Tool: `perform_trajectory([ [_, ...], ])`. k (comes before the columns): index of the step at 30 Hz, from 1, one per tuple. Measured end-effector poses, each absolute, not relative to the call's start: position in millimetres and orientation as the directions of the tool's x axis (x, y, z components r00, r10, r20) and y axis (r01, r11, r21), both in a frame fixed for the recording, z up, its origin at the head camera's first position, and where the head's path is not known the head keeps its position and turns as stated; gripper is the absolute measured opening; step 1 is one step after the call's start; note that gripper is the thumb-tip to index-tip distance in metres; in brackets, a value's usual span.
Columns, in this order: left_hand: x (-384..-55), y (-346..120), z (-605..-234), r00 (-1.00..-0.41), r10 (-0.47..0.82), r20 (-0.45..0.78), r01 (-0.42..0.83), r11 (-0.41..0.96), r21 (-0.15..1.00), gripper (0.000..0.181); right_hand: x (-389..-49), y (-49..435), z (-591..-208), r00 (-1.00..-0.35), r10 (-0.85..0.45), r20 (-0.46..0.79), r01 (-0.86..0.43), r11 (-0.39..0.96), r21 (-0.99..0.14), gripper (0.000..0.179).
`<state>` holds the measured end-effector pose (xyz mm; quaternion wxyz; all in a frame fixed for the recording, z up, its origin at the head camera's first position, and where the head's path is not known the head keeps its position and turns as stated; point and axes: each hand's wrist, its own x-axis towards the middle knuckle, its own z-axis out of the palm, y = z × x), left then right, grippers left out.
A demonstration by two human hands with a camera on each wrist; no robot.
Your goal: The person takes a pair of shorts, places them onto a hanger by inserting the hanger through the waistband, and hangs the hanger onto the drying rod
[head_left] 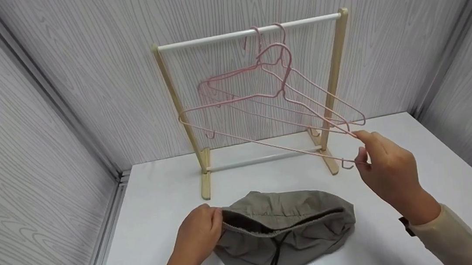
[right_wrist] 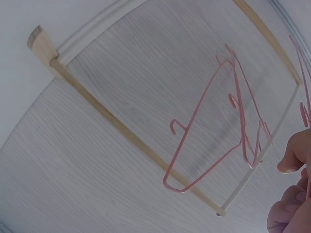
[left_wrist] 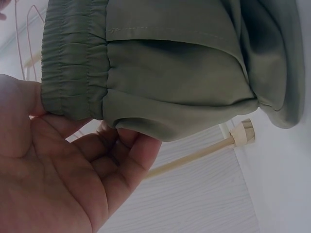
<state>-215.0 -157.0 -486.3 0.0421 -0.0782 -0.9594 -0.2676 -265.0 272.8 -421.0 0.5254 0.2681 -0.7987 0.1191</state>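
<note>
Grey-green shorts (head_left: 296, 205) with an elastic waistband (left_wrist: 73, 58) and a black drawstring (head_left: 274, 260) lie on the white table, the waist opening facing up. My left hand (head_left: 198, 233) grips the waistband at its left end, thumb on one side and curled fingers on the other. A pink hanger (head_left: 283, 93) is held in the air by my right hand (head_left: 389, 169), which pinches its right end between thumb and fingers. Its hook points up, off the rack. Behind it, two more pink hangers hang by their hooks (head_left: 259, 40) from the rack's bar.
A small rack with a white top bar (head_left: 208, 40) and wooden posts (head_left: 336, 60) stands at the back of the table (head_left: 158, 189). Wood-grain panels (head_left: 92, 55) rise behind and at both sides. Small hooks hang from the hangers' lower bars.
</note>
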Motion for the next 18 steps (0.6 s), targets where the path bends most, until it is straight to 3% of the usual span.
perform_trajectory([
  [9,-215,-164,-485,-0.983,0.118,0.144,0.176,0.841,0.512,0.057,-248,308,-443,-0.290,-0.347,0.892,-0.578,0.806,0.126,0.015],
  [18,-219,-169,-485,-0.982,0.080,0.173,0.153,0.872,0.465,0.056,-234,333,-463,-0.314,-0.356,0.880,-0.553,0.822,0.135,0.019],
])
